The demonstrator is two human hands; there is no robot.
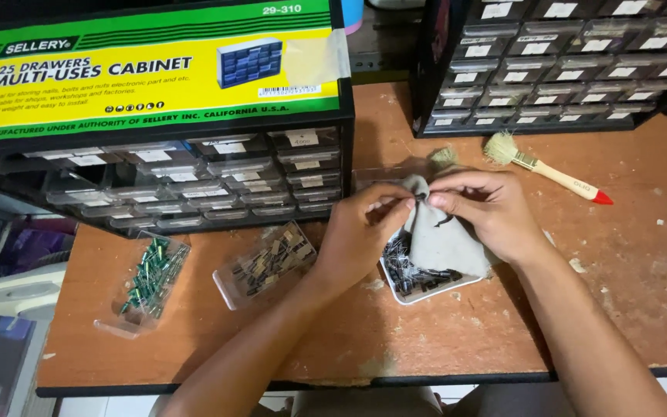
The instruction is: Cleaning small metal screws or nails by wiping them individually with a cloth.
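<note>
My left hand (364, 228) and my right hand (484, 208) meet over the middle of a brown table (619, 293). Both pinch a grey cloth (440, 239) at its top, with a small dark part between the fingertips. The cloth hangs down over a white tray (418, 292) filled with several small black components with thin wire legs. The tray is partly hidden by the cloth and my hands.
A black multi-drawer cabinet (194, 177) with a yellow and green label stands at the left, another (565, 69) at the back right. Two clear drawers lie on the table, one with green parts (148, 282), one with brown parts (268, 262). A wooden brush (550, 170) lies at the right.
</note>
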